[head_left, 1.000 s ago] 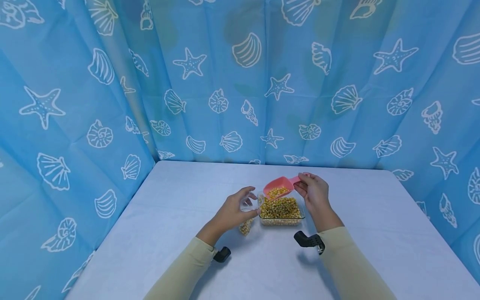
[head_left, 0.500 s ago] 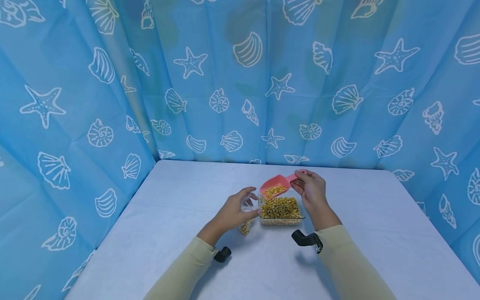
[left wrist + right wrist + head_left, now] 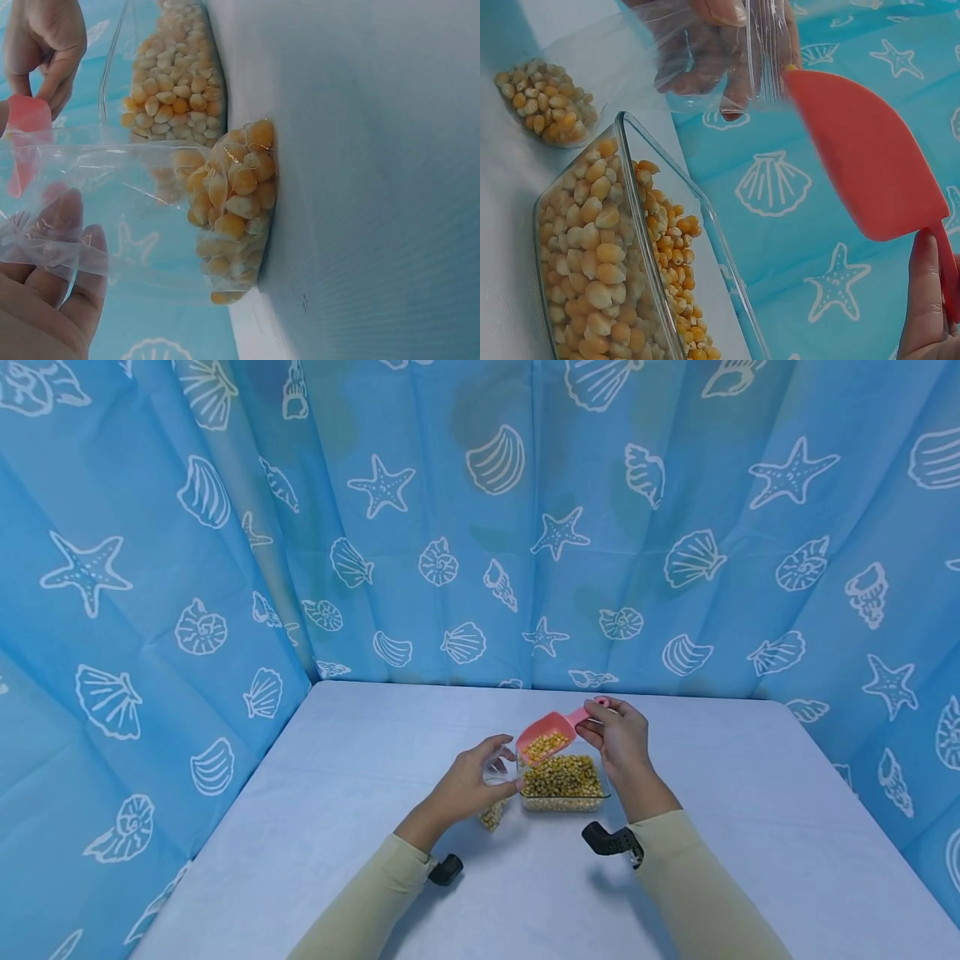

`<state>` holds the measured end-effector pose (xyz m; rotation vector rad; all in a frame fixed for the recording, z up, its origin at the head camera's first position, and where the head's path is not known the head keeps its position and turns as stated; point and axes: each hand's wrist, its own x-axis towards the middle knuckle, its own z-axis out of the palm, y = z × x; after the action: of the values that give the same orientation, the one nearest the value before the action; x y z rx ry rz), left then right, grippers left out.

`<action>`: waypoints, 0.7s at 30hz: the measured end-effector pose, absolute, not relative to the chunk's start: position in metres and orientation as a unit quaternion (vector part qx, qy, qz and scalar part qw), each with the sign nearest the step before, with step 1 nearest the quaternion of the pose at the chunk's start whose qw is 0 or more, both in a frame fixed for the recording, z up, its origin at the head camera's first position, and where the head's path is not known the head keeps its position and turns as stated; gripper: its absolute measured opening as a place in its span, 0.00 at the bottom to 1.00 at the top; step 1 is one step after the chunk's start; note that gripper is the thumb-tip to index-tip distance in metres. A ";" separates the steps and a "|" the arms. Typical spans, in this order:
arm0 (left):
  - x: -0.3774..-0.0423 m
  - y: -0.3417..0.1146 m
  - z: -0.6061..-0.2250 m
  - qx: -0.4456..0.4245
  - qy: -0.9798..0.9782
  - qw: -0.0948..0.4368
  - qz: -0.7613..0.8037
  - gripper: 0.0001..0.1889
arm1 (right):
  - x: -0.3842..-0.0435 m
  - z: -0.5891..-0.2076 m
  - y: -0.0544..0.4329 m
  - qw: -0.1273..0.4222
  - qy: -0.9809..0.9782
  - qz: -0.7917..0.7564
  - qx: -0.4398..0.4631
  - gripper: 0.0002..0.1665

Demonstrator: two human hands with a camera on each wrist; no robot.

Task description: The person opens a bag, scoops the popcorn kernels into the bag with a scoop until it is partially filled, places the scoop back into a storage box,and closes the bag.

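My left hand (image 3: 467,783) grips a clear zip-top plastic bag (image 3: 619,64) by its upper part, its mouth held apart. Corn kernels (image 3: 234,199) fill the bottom of the bag, low at the tabletop. With thumb and fingers, my right hand (image 3: 622,739) pinches the handle of a pink scoop (image 3: 553,725). Yellow kernels (image 3: 545,744) lie in the scoop, which tilts down to the left with its tip right at the bag's mouth. Beneath the scoop stands a rectangular glass container (image 3: 651,232) heaped with corn kernels (image 3: 562,774).
A white cloth covers the table (image 3: 360,727). Behind it and along both sides hangs a blue curtain (image 3: 450,610) printed with white seashells and starfish. The glass container stands between the two hands, just right of the bag.
My right hand has carried the scoop a little to the left and angled its tip down to the bag's mouth. The left hand and bag have stayed almost still.
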<state>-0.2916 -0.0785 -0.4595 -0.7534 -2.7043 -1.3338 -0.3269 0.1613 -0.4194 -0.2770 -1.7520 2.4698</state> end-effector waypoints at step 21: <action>-0.293 -0.079 -0.462 -0.236 -0.874 0.021 -0.424 0.37 | -0.323 -0.412 0.154 0.086 -0.645 0.758 -0.044 0.25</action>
<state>-0.2930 -0.0785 -0.4622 -0.7323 -2.7104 -1.3131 -0.3235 0.1541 -0.4117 -0.1323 -1.9222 2.2601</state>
